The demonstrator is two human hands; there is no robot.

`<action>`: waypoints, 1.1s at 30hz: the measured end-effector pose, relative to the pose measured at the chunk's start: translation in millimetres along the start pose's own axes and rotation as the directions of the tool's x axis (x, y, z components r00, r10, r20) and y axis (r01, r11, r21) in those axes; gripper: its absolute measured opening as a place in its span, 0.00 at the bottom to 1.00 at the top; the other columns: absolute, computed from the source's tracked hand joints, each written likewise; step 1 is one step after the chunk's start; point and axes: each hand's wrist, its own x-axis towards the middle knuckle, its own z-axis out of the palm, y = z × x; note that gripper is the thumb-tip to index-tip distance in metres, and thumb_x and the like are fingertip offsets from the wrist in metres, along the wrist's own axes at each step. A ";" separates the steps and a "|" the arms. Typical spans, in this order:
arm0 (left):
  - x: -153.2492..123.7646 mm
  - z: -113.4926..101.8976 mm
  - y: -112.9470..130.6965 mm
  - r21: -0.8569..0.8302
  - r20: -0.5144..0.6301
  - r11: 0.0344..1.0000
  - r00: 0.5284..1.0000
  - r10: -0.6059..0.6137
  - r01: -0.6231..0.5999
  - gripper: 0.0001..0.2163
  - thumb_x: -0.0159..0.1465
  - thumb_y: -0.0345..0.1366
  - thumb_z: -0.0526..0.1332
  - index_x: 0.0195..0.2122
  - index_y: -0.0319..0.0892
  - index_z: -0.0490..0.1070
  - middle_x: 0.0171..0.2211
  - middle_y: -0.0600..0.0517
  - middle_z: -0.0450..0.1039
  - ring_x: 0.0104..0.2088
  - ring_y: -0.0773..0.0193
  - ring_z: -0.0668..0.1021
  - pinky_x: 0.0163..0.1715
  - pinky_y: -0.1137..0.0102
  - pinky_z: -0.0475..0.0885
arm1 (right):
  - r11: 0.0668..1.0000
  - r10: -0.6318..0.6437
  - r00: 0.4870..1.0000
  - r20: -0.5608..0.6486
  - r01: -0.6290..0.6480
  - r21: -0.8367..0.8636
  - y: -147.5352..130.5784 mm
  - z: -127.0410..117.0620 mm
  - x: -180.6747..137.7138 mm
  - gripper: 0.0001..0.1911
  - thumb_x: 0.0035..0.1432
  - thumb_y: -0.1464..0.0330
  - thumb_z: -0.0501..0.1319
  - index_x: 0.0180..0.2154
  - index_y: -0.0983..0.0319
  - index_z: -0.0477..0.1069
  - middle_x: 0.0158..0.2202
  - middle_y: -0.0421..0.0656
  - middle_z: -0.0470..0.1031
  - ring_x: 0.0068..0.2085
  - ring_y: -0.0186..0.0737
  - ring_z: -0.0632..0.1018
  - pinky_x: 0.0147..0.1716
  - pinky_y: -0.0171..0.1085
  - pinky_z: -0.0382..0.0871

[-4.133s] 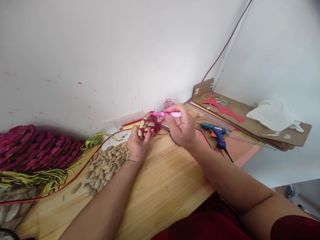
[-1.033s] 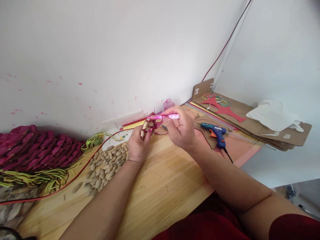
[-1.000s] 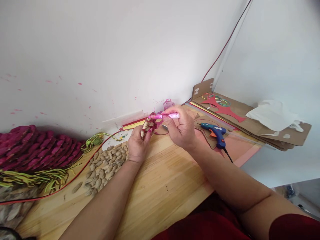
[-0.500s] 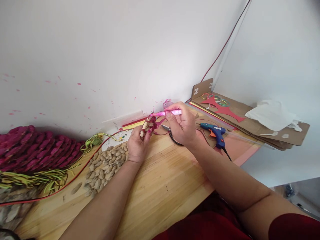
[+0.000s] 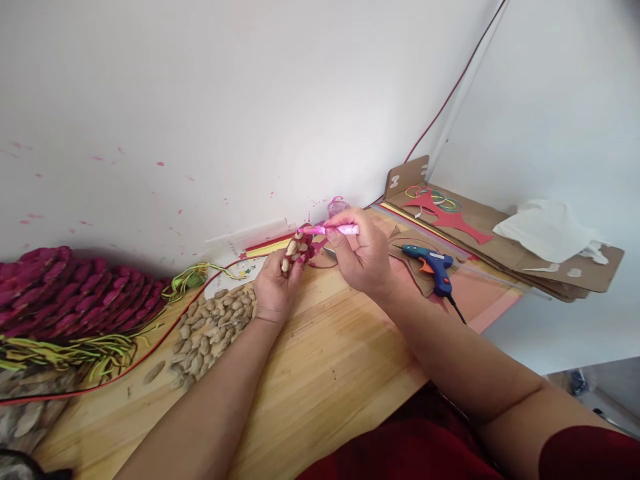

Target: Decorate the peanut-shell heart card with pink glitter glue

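My left hand (image 5: 276,283) is closed on a cluster of peanuts (image 5: 294,252), some shells tan and others stained magenta. A paintbrush (image 5: 345,229) with a whitish-pink handle sits pinched in my right hand (image 5: 361,257). Its pink-coated tip meets the upper edge of the cluster. Behind my right hand stands a small clear cup (image 5: 338,207) smeared with pink paint. Loose peanuts (image 5: 215,333) lie in a pile to the left of my left wrist.
A stack of magenta-painted peanut pieces (image 5: 75,290) leans along the wall at left, beside yellow-green yarn (image 5: 85,350). A red cable (image 5: 170,327) crosses the table. At right are a blue glue gun (image 5: 434,263), cardboard (image 5: 595,267) and white tissue (image 5: 540,230).
The brush tip has shifted slightly left and down along the cluster's upper edge, and my right hand with it. My left hand keeps its hold almost unmoved.
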 end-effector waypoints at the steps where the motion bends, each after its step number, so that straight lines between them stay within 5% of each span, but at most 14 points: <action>1: 0.1 -0.2 0.1 -0.002 -0.001 1.000 1.000 -0.002 0.002 0.10 0.67 0.44 0.63 0.42 0.44 0.78 0.35 0.50 0.79 0.36 0.58 0.80 0.39 0.67 0.74 | 1.000 -0.015 1.000 0.005 0.015 -0.003 -2.0 -0.1 -0.2 0.07 0.73 0.63 0.58 0.42 0.57 0.72 0.38 0.43 0.80 0.41 0.41 0.80 0.47 0.46 0.71; 15: 0.5 -2.3 2.1 -0.006 -0.001 1.000 1.000 -0.015 0.015 0.09 0.66 0.44 0.64 0.40 0.45 0.77 0.34 0.51 0.79 0.34 0.60 0.79 0.38 0.67 0.73 | 0.986 -0.145 0.987 0.072 0.150 -0.070 -7.1 -1.1 1.7 0.06 0.73 0.65 0.58 0.42 0.56 0.72 0.37 0.42 0.82 0.39 0.42 0.79 0.44 0.45 0.70; 33: -0.2 -0.7 0.1 -0.002 -0.008 1.000 1.000 -0.011 0.011 0.10 0.66 0.44 0.64 0.42 0.44 0.77 0.34 0.51 0.79 0.35 0.59 0.79 0.40 0.67 0.74 | 0.989 -0.129 0.986 0.108 0.135 -0.056 -5.6 -0.1 0.8 0.05 0.72 0.65 0.59 0.42 0.56 0.73 0.38 0.41 0.82 0.40 0.42 0.80 0.46 0.46 0.68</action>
